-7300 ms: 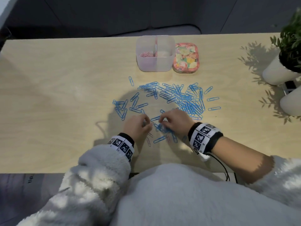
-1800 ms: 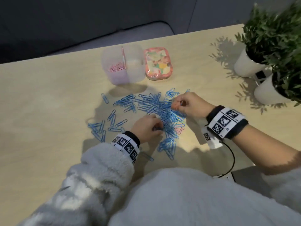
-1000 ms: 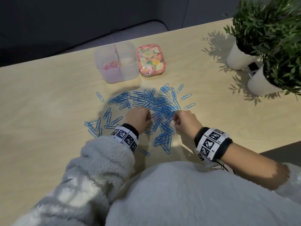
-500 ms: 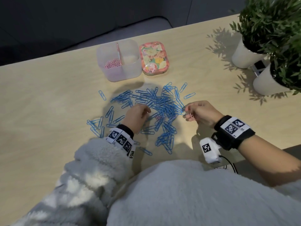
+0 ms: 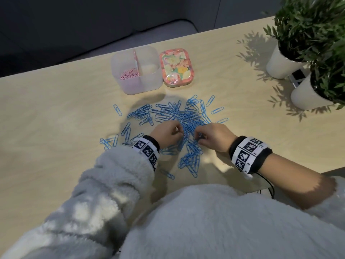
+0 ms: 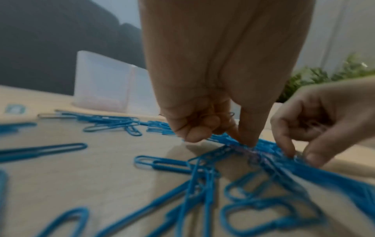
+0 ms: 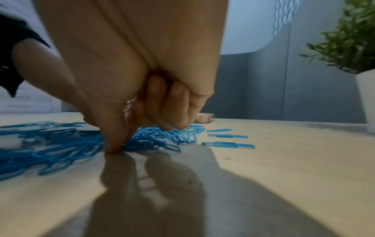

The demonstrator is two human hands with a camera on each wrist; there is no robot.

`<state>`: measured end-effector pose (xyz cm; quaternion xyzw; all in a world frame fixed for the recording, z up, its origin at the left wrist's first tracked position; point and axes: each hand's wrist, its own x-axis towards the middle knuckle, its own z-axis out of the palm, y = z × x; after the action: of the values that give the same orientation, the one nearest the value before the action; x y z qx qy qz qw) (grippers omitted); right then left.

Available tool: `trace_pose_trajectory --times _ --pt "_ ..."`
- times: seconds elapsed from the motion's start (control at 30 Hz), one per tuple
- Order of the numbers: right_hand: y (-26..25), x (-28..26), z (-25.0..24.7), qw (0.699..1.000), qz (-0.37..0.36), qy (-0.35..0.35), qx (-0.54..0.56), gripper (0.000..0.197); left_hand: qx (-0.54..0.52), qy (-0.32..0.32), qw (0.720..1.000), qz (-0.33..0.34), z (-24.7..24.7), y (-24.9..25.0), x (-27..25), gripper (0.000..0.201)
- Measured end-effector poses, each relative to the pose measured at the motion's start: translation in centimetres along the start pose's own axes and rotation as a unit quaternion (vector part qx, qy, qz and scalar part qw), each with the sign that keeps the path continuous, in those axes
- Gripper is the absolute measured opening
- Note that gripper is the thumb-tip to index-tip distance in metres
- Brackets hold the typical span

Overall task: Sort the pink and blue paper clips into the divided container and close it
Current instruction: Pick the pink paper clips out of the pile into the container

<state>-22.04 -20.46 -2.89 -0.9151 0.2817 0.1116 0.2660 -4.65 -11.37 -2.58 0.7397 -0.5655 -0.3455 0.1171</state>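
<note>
A heap of blue paper clips [image 5: 179,116] lies spread on the wooden table [image 5: 56,128]. My left hand [image 5: 178,132] is on the heap's near left side. In the left wrist view its curled fingers [image 6: 202,125] hold a few thin pink paper clips [image 6: 213,114], and one fingertip presses into the heap. My right hand [image 5: 198,136] faces it from the right, pinching into the heap. In the right wrist view pink clips [image 7: 129,104] are tucked under its curled fingers [image 7: 174,105]. The clear divided container [image 5: 149,79] stands open behind, with pink clips [image 5: 128,74] in its left half.
The flowered lid [image 5: 176,67] lies flat just right of the container. Two white pots with green plants [image 5: 283,66] [image 5: 308,94] stand at the table's right. Stray blue clips [image 5: 117,110] lie left of the heap. The table's near edge runs under my arms.
My right hand has come back left from beside the heap and now pinches into it close to the left hand. The left hand has stayed at the heap.
</note>
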Motion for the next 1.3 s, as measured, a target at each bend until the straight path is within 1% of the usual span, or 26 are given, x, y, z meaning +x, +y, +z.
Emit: trace_pose_trajectory --times 0.07,0.1,0.2,0.27,0.33,0.4,0.43,0.53,0.6,0.67,0.7,0.77,0.8,0.9,1.0,1.07,1.17,1.23,1.3 --pt "0.3 -0.4 -0.2 1.0 0.003 -0.014 -0.01 0.013 0.069 -0.001 0.996 0.055 0.3 -0.4 -0.1 0.013" --pt "0.6 -0.7 -0.4 1.0 0.01 -0.028 -0.011 0.011 0.084 0.001 0.994 0.066 0.4 -0.7 -0.1 0.014" --pt "1.7 -2.0 -0.9 0.997 0.038 -0.074 -0.001 0.006 0.111 0.006 0.991 0.073 0.6 -1.5 -0.3 0.014" --pt "2.4 -2.6 -1.3 0.995 0.061 -0.073 0.025 0.005 0.101 0.009 0.992 0.077 0.6 -2.0 -0.6 0.013" --pt "2.7 -2.5 -1.6 0.996 0.068 -0.031 0.043 0.009 0.051 0.024 0.996 0.064 0.4 -2.5 -1.0 0.011" --pt "2.4 -1.8 -1.9 0.997 0.069 0.01 0.045 0.006 -0.017 0.033 0.999 0.023 -0.1 -2.7 -1.3 0.011" --pt "2.1 -1.3 -2.0 0.997 0.069 0.014 0.04 0.006 -0.051 0.036 0.998 0.0 -0.4 -2.8 -1.5 0.012" --pt "1.1 -0.2 -1.5 0.999 0.048 -0.01 0.009 0.012 -0.152 0.044 0.986 -0.048 -1.0 -3.3 -1.6 0.012" --pt "0.8 -0.1 -1.1 0.999 0.026 -0.021 -0.002 0.01 -0.217 0.035 0.973 -0.062 -1.2 -3.3 -1.6 0.007" --pt "0.7 -0.2 -0.9 0.999 0.021 -0.038 0.0 0.003 -0.268 0.018 0.96 -0.078 -1.2 -2.9 -1.4 0.011" --pt "0.9 -0.4 -0.8 0.998 0.025 -0.05 0.008 0.006 -0.289 0.01 0.953 -0.088 -1.0 -2.6 -1.2 0.013" --pt "1.7 -1.1 -0.8 0.997 0.036 -0.061 0.036 0.02 -0.303 -0.006 0.947 -0.101 -0.8 -1.9 -1.0 0.013" --pt "2.2 -1.5 -0.9 0.996 0.046 -0.061 0.052 0.021 -0.296 -0.012 0.95 -0.098 -0.6 -1.7 -0.9 0.011" --pt "3.7 -2.5 -1.3 0.994 0.074 -0.045 0.073 0.006 -0.215 -0.018 0.974 -0.062 0.1 -1.4 -0.6 0.004" --pt "3.6 -2.1 -1.6 0.994 0.07 0.009 0.083 0.006 -0.096 0.004 0.995 -0.037 0.7 -1.0 -0.2 0.01" --pt "2.8 -1.2 -1.6 0.996 0.057 0.026 0.064 0.008 -0.022 -0.002 1.0 -0.006 0.7 -0.7 -0.1 0.013" --pt "1.8 -0.4 -1.5 0.999 0.04 0.002 0.008 0.013 0.042 -0.02 0.999 0.024 1.0 -1.1 0.0 0.012" --pt "1.8 -0.2 -1.2 1.0 0.016 -0.021 -0.011 0.01 0.068 -0.023 0.997 0.032 0.9 -1.3 -0.2 0.012" --pt "2.0 -0.4 -1.0 0.999 0.003 -0.044 -0.024 0.005 0.065 -0.022 0.997 0.027 0.6 -1.6 -0.5 0.013"
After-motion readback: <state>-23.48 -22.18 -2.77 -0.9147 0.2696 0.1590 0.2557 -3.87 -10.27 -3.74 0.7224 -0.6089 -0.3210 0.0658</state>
